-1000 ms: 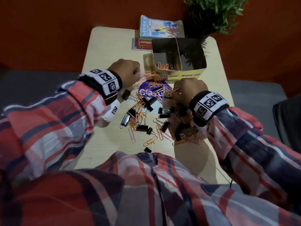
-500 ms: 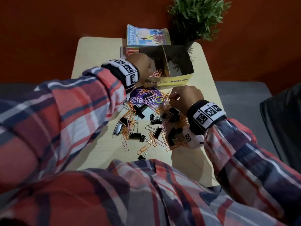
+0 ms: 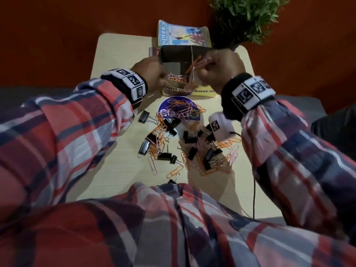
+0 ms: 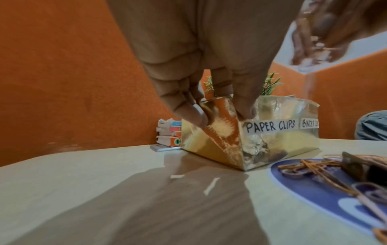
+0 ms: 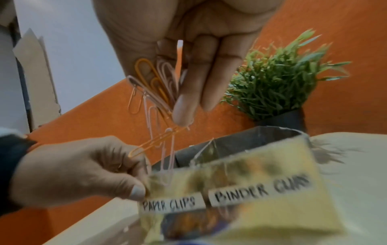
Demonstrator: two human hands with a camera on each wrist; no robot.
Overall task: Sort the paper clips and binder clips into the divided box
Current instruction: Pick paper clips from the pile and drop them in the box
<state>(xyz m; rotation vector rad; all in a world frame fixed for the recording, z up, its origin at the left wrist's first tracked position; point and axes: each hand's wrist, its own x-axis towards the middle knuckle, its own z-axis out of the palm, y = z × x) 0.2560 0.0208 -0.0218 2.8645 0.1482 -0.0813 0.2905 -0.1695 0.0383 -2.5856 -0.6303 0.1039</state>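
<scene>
The gold divided box (image 3: 204, 91), labelled PAPER CLIPS on the left and BINDER CLIPS on the right, stands at the table's far side. My left hand (image 3: 152, 74) pinches its front left corner (image 4: 222, 114). Above the box, my right hand (image 3: 217, 70) holds a bunch of orange and pink paper clips (image 5: 155, 79), and some dangle over the left compartment. Several paper clips (image 3: 177, 78) lie in that compartment. A mixed pile of paper clips and black binder clips (image 3: 185, 139) covers the table's middle.
A round purple sticker (image 3: 179, 110) lies under part of the pile. A book (image 3: 181, 35) and a potted plant (image 3: 246, 20) stand behind the box, and small stacked boxes (image 4: 169, 132) sit beside it. A black cable (image 3: 254, 189) runs along the right.
My right hand rose from the pile with paper clips and moved over the box. My left hand shifted to the box's front left corner and took hold of it.
</scene>
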